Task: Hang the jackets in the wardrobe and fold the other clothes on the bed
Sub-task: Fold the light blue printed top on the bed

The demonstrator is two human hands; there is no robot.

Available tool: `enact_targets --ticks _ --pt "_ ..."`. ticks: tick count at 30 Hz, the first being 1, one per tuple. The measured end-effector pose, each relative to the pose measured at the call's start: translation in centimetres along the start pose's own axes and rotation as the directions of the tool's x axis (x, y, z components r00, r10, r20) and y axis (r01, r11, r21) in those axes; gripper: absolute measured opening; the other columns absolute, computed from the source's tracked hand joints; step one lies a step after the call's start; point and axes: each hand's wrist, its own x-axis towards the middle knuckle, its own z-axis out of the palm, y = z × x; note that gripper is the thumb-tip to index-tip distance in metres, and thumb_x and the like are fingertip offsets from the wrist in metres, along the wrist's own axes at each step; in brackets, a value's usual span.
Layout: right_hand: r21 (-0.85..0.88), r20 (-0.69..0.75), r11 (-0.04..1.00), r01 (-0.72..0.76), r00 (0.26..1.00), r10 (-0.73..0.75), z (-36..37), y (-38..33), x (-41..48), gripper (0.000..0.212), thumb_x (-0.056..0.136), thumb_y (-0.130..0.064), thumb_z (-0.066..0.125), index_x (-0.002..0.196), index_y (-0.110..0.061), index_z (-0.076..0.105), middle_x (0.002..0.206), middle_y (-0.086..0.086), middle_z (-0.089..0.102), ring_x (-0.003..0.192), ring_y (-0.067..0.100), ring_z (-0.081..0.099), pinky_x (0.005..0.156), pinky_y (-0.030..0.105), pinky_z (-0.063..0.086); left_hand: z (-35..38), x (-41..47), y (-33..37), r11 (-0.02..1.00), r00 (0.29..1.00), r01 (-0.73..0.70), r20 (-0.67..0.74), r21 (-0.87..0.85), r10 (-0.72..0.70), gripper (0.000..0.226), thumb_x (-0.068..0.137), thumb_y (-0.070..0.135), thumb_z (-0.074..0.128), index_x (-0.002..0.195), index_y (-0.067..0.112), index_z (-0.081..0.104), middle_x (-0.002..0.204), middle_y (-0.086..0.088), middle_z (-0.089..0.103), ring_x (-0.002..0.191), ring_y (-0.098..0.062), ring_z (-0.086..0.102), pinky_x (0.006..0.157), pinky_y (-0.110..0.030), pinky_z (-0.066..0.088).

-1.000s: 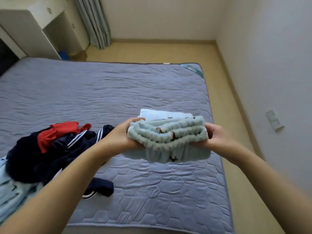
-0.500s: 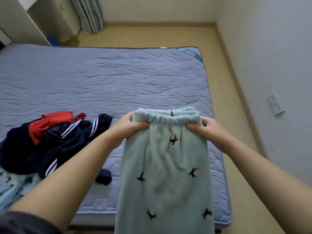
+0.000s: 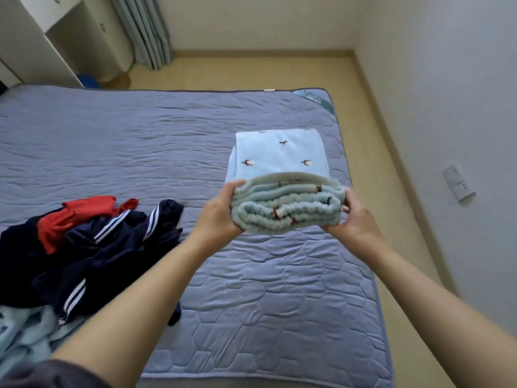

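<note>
Head view: both hands hold a folded fleece bundle (image 3: 288, 214) over the bed (image 3: 140, 135), right of centre in the frame.

The left hand (image 3: 221, 211) and right hand (image 3: 355, 217) are each curled round one end of the pale blue bundle. A flat folded piece with bird prints (image 3: 279, 155) lies on the bed just behind it. A navy striped and red heap (image 3: 98, 247) sits at the left edge of the frame.

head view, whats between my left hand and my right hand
The folded light-blue fleece bundle fills that gap in the head view: the left hand grips one end, the right hand the other.
</note>
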Motion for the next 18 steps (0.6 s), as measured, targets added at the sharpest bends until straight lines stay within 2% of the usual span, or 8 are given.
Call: enact_targets --ticks 2,5,8,9,11,13,15,18 --pt "-0.038 -0.020 0.998 -0.049 0.999 0.048 2.0 3.1 -1.9 0.057 0.074 -0.016 0.078 0.111 -0.042 0.045 0.100 -0.024 0.060 0.088 -0.006 0.059 0.071 0.014 0.047 2.6 -2.0 -2.5 0.998 1.000 -0.011 -0.007 0.069 0.012 0.067 0.072 0.018 0.078 0.131 0.018 0.045 0.103 -0.006 0.067 0.091 -0.025 0.064 0.074 -0.034 0.050" --pt "-0.105 0.021 0.984 -0.141 0.989 0.144 6.0 9.8 -5.2 0.054 0.074 -0.015 0.075 0.111 -0.037 0.041 0.096 -0.017 0.061 0.084 0.010 0.060 0.069 0.027 0.046 7.4 -5.9 -8.0 0.986 1.000 0.009 0.028 0.164 -0.014 0.061 0.072 0.019 0.077 0.127 0.015 0.050 0.100 -0.007 0.066 0.092 -0.030 0.062 0.076 -0.035 0.045" --pt "-0.187 0.084 0.957 -0.220 0.967 0.239 10.6 17.8 -9.4 0.045 0.074 -0.014 0.074 0.105 -0.029 0.044 0.091 -0.007 0.062 0.083 0.018 0.061 0.065 0.016 0.044 12.9 -10.8 -14.2 0.965 0.985 0.100 0.114 0.241 -0.130 0.056 0.074 0.025 0.074 0.125 0.018 0.051 0.102 -0.004 0.067 0.095 -0.029 0.060 0.080 -0.033 0.040" --pt "-0.223 0.117 0.942 -0.251 0.952 0.282 12.0 20.4 -11.1 0.042 0.075 -0.016 0.073 0.104 -0.026 0.045 0.090 -0.005 0.063 0.084 0.022 0.061 0.067 0.018 0.046 14.7 -12.5 -16.1 0.957 0.975 0.114 0.155 0.267 -0.159 0.054 0.075 0.026 0.073 0.124 0.018 0.052 0.103 -0.003 0.067 0.097 -0.028 0.060 0.080 -0.032 0.039" --pt "-0.307 0.183 0.905 -0.295 0.915 0.360 14.5 25.2 -14.4 0.040 0.075 -0.021 0.072 0.107 -0.022 0.048 0.095 0.001 0.066 0.090 0.029 0.062 0.073 0.035 0.050 17.8 -15.9 -18.9 0.943 0.956 0.125 0.215 0.309 -0.197 0.053 0.073 0.027 0.075 0.121 0.020 0.055 0.101 -0.001 0.068 0.096 -0.026 0.059 0.079 -0.028 0.036" --pt "-0.385 0.208 0.874 -0.295 0.895 0.394 16.1 28.6 -17.1 0.048 0.075 -0.023 0.071 0.117 -0.021 0.048 0.102 0.003 0.066 0.096 0.032 0.061 0.075 0.039 0.048 20.1 -18.7 -20.6 0.934 0.936 0.091 0.289 0.345 -0.198 0.057 0.064 0.023 0.083 0.115 0.018 0.060 0.096 -0.001 0.069 0.088 -0.026 0.062 0.074 -0.027 0.042" --pt "-0.436 0.212 0.866 -0.245 0.907 0.364 16.9 30.7 -18.5 0.058 0.073 -0.024 0.073 0.125 -0.020 0.046 0.108 0.001 0.065 0.099 0.030 0.060 0.073 0.033 0.042 21.8 -20.5 -22.1 0.921 0.939 0.023 0.307 0.389 -0.153 0.064 0.051 0.020 0.091 0.109 0.012 0.064 0.091 -0.001 0.070 0.079 -0.024 0.067 0.070 -0.027 0.049" --pt "-0.463 0.247 0.875 -0.141 0.927 0.280 17.3 32.2 -18.9 0.058 0.074 -0.023 0.073 0.126 -0.018 0.049 0.108 0.000 0.065 0.099 0.029 0.061 0.072 0.031 0.036 22.8 -21.4 -23.5 0.920 0.947 0.050 0.274 0.388 -0.167 0.062 0.056 0.019 0.089 0.112 0.010 0.064 0.097 -0.001 0.071 0.084 -0.024 0.067 0.075 -0.031 0.047"
